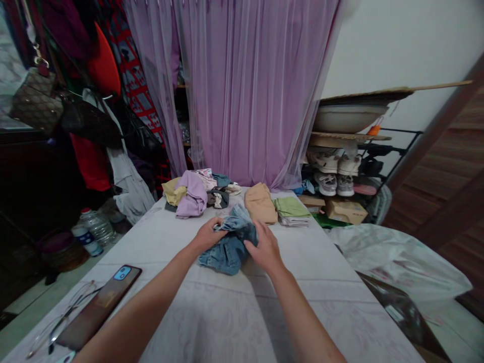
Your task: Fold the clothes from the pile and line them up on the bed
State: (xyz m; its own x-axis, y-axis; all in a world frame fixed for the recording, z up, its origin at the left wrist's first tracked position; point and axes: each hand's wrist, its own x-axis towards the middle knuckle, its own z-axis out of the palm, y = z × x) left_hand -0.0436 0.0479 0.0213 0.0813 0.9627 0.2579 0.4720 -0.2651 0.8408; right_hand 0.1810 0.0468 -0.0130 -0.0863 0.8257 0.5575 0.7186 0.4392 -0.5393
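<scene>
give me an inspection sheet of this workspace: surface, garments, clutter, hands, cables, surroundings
Surface: white, faintly patterned cloth
Garments: crumpled blue denim garment in the middle; mixed-colour clothes heap behind, leftward; folded tan garment and folded green cloth behind, rightward
Clutter: brown rectangular phone beside thin-framed glasses, near left
Hands: bare left hand and bare right hand, both holding the denim
Cables: nothing seen
Surroundings: sheer purple curtain behind; brown patterned handbag hanging left; pale sneakers right
</scene>
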